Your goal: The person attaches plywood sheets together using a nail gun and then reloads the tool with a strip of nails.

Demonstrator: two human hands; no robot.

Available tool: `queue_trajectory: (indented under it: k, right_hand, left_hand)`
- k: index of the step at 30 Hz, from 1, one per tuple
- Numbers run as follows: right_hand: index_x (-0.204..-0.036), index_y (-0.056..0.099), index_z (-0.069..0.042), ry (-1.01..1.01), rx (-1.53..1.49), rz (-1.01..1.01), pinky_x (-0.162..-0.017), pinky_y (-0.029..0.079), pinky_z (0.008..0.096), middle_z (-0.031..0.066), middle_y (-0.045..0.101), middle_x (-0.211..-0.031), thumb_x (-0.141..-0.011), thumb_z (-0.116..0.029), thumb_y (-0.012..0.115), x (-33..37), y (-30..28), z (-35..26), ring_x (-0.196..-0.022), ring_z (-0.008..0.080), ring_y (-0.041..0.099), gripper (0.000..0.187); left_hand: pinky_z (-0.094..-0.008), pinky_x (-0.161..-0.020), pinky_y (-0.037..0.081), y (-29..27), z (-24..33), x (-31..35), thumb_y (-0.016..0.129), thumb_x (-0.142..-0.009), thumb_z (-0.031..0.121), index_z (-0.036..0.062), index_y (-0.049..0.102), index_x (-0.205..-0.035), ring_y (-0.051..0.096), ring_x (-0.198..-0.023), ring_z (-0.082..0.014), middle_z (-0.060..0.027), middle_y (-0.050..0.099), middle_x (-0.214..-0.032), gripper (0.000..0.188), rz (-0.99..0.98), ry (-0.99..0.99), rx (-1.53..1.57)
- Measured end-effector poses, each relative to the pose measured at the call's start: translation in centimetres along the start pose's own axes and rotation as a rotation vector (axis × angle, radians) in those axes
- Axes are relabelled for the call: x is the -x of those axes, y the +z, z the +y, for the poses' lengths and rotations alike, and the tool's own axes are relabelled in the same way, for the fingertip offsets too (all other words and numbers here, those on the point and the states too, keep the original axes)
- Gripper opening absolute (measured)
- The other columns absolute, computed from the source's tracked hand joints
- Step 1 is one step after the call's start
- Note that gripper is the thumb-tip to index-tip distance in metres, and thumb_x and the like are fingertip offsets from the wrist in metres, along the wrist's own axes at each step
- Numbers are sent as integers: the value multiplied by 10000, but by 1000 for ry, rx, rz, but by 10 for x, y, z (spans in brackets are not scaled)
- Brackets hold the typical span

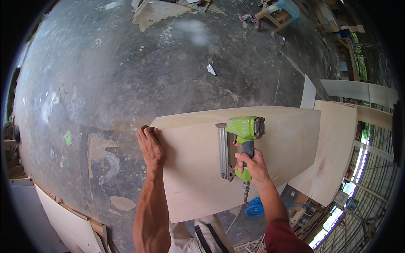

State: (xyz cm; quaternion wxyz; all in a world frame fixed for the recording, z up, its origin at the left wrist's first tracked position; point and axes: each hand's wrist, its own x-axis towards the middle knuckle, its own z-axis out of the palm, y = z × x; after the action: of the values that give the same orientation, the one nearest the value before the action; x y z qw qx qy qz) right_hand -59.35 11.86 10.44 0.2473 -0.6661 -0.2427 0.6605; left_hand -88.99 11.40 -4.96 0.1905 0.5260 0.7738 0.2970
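A pale plywood panel (194, 168) lies in front of me, its left edge under my left hand (151, 145). The fingers of that hand curl over the panel's far left corner, with the fingertips partly hidden. My right hand (253, 165) is wrapped round the dark grip of a green pneumatic nail gun (240, 126). The gun's long grey magazine (223, 152) points to the left, over the panel. A blue coiled air hose (254, 207) hangs from the metal fitting below the grip.
Another plywood sheet (333, 156) stands to the right, beside light boards (363, 92). A blue-topped stool (282, 12) is at the far right. White sheets (67, 215) lean at the lower left. A white scrap (211, 69) lies on the stained concrete floor (126, 76).
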Motion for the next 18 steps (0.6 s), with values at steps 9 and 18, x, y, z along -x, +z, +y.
queue_trajectory:
  k: [9,18]
  right_hand:
    - [-1303,538,64,-13,19,16,-585,499,307,3,536,-641,-920,-82,683,0,2,2,-517,106,525,436]
    - [-1320,529,78,-18,10,-27,-610,507,306,6,555,-652,-927,-98,687,7,23,8,-520,103,529,459]
  left_hand:
    - [-479,-968,386,-1,-1,2,437,-1072,200,3,484,-1043,481,-1089,-378,-187,504,-1129,205,-1,-8,16]
    - [-481,-967,388,-2,4,2,429,-1067,198,14,504,-1066,481,-1089,-378,-176,511,-1132,199,-28,-27,26]
